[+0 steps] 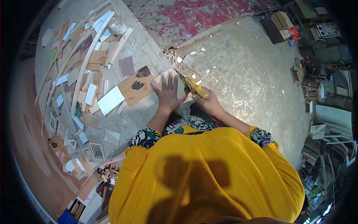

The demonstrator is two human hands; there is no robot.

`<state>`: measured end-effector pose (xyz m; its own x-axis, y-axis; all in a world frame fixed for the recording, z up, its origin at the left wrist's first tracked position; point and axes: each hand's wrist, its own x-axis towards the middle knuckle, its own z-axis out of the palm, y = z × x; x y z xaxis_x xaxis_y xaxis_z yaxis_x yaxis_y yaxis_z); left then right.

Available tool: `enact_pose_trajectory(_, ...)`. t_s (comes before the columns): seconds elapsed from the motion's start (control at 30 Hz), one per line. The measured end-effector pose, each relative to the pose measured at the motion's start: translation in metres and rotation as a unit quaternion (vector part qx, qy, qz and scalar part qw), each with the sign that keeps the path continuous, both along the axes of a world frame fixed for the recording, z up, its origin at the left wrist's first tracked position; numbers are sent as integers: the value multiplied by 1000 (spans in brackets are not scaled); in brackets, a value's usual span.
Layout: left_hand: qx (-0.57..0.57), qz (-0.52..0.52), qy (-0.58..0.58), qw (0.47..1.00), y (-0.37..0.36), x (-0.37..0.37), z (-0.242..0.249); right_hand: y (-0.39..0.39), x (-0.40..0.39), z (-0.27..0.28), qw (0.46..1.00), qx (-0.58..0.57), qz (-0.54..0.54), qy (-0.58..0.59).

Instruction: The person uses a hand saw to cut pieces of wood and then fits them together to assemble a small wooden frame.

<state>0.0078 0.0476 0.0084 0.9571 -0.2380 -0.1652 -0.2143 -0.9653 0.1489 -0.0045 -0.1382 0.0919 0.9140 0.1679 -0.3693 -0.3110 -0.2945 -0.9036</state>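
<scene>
My left hand [169, 95] lies flat with its fingers spread, pressing on a pale wooden board [181, 88]. In my right hand [210, 104] is a handsaw [196, 89] with a yellow handle. Its dark blade runs up and left along the right end of the board, close beside my left fingers. Left of that hand lies a brown wooden piece [128, 91] with dark burnt-looking patches, and beyond it a white panel [110, 100]. My right fingers wrap round the handle.
Many wood offcuts and strips [89, 63] cover the platform on the left. Small scraps [179, 59] lie past the blade. Concrete floor [242, 74] extends right, with a red tiled area [209, 16] ahead. Furniture and clutter [332, 112] line the far right.
</scene>
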Motion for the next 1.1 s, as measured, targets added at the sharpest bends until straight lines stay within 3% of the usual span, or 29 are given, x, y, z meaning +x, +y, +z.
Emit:
enact_pose_trajectory(0.1, 24, -4, 9, 1000, -1, 1, 7, 2, 14, -5, 996, 35, -9, 76)
enact_pose_trajectory(0.23, 6, 2, 8, 1000, -3, 1, 8, -4, 5, 12, 999, 21, 17, 45)
enact_pose_trajectory(0.37, 22, -8, -5, 1000, -2, -1, 10, 6, 12, -25, 997, 9, -17, 72)
enact_pose_trajectory(0.47, 30, -7, -16, 999, 0, 3, 6, -8, 4, 2, 998, 33, -1, 56)
enact_pose_trajectory(0.6, -28, -9, -65, 997, 0, -2, 3, 8, 2, -50, 998, 7, -37, 46)
enact_pose_trajectory(0.63, -24, -10, -66, 997, 2, -3, 5, 5, 5, -50, 990, 59, -50, 114)
enact_pose_trajectory(0.77, -66, 0, -62, 996, 0, -2, 8, -22, -6, -47, 978, 177, -90, 69)
enact_pose_trajectory(0.93, -47, 6, -56, 997, -2, -2, 12, -33, -12, -7, 983, 135, -98, 75)
enact_pose_trajectory(1.0, -32, 4, -72, 997, -3, -2, 7, -23, -10, -5, 993, 94, -50, 55)
enact_pose_trajectory(1.07, -27, 0, -65, 997, -3, -1, 10, -21, -22, -56, 998, 48, -33, 8)
enact_pose_trajectory(1.1, -23, -2, -57, 998, -3, -1, 12, -24, -32, -86, 991, 106, -60, 63)
